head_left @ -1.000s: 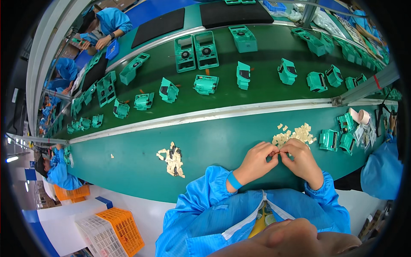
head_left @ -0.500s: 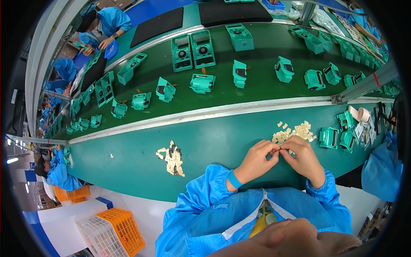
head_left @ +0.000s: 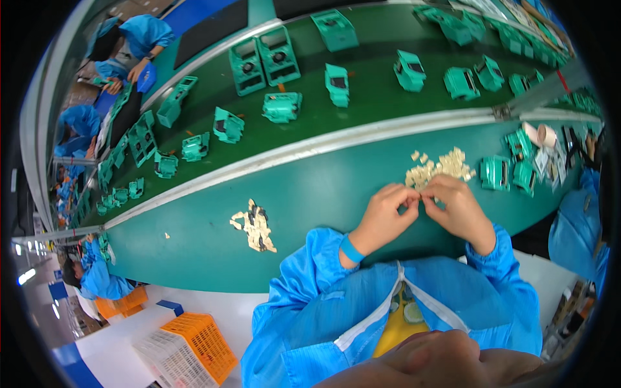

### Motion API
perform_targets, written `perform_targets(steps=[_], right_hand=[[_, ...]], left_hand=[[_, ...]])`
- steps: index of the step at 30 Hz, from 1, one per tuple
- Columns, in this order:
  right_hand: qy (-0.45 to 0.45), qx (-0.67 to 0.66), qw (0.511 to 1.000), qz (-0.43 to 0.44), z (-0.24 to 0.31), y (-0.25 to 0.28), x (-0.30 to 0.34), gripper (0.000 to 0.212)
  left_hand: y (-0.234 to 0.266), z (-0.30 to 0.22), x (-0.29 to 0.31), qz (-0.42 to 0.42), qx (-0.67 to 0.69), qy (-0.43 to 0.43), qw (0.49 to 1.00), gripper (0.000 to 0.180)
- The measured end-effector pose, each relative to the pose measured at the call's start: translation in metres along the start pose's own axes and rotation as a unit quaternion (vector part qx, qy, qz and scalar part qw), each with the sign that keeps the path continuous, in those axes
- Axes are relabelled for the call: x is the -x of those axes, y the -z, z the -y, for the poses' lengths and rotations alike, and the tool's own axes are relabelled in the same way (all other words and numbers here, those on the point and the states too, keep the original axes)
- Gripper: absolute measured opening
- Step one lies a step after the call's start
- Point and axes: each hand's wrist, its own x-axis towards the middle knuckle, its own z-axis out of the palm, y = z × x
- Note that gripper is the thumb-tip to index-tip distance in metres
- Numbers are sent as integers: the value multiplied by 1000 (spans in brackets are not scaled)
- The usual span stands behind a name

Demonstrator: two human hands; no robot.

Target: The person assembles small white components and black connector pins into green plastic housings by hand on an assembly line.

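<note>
My left hand (head_left: 388, 212) and my right hand (head_left: 454, 205) meet fingertip to fingertip above the green worktable (head_left: 336, 187). Both are closed in a pinch, and whatever lies between the fingertips is too small to make out. Just beyond the fingers, partly covered by my right hand, spreads a pile of small flat cream-coloured pieces (head_left: 446, 166). A second heap of cream pieces (head_left: 256, 234) mixed with black ones lies farther left on the table.
Beyond a pale metal rail (head_left: 310, 154), green plastic housings (head_left: 282, 107) stand in rows on a dark green surface. More green housings (head_left: 495, 173), beige rolls (head_left: 546, 136) and clear bags lie to the right. Co-workers sit at far left and right. An orange crate (head_left: 206, 346) stands at lower left.
The view has tilted, so the table and housings sit higher and a little to the left in the picture. My hands stay pinched together near the cream pile.
</note>
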Motion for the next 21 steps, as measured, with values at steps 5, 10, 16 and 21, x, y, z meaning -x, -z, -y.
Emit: perform_targets(steps=[5,10,16,21], right_hand=[[-19,-4,1000,-5,-7,2,3,11],[-38,-29,998,-32,-8,0,10,10],[-55,-18,998,-37,-3,1,22,9],[-52,4,998,-28,-2,5,24,7]], left_hand=[[-1,-6,-6,12,5,13,1000,13],[-5,-4,-3,11,68,59,996,12],[-9,-5,0,29,78,71,994,11],[-13,-8,2,37,82,71,993,11]])
